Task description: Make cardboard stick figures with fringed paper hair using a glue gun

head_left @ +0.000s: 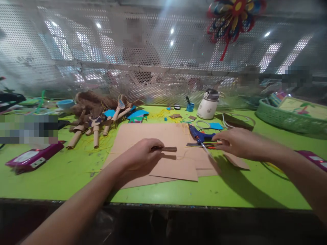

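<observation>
Left hand (144, 153) closed on brown strips (170, 149), over cardboard sheets (145, 132) on green table (81, 180). Right hand (230, 143) at the blue glue gun (200, 134) — can't tell if gripping. Behind — white bottle (207, 106), cardboard tubes (96, 136) farther left.

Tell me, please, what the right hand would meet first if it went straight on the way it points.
The right hand would probably meet the blue plastic glue gun at its fingertips; whether they touch is unclear.
</observation>
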A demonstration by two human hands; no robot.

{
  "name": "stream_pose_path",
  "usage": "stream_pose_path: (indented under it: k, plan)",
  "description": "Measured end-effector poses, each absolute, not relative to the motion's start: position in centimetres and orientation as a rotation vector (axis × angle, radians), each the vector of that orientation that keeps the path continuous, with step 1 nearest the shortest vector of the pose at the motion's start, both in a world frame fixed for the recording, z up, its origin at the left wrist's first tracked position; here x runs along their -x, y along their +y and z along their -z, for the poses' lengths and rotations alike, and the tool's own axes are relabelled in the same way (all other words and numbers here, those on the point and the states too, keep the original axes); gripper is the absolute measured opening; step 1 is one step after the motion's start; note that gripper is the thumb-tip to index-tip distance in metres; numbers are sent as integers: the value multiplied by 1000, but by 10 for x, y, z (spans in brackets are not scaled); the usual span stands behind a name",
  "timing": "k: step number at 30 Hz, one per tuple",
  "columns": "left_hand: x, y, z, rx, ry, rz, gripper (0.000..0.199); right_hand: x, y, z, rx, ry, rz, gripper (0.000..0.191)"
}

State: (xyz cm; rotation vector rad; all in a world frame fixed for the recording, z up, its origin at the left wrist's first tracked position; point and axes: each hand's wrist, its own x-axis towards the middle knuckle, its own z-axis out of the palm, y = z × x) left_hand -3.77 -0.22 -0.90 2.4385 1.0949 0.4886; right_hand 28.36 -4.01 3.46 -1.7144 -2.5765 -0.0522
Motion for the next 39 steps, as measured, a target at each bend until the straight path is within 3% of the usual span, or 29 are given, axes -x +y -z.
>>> stream_pose_path:
  k: [3, 6, 9, 12, 17, 27, 34, 39]
  plan:
    - [37, 0, 11, -2465, 1093, -513, 23, -270, -46, -31, 1455, -2503, 106, 29]
    - [39, 6, 13, -2487, 997, -562, 23, -231, -41, -24, 1152, -2512, -249, 44]
    - [44, 11, 13, -2492, 952, -614, 24, -198, -29, -13, 1201, -2444, -551, 56]
    - [48, 12, 14, -2488, 984, -593, 23, -195, -20, -7, 1418, -2391, -600, 51]
    - [47, 7, 15, -2435, 1109, -481, 21, -233, -28, -13, 1421, -2514, -508, 27]
    - [40, -2, 10, -2586, 1112, -408, 22, -239, -72, -1, 1261, -2643, 124, 22]
    - [46, -8, 13, -2632, 1116, -366, 23, -192, -90, 31, 1085, -2708, 257, 9]
    - [50, -8, 16, -2647, 1099, -383, 22, -196, -83, 46, 1071, -2753, 336, 11]
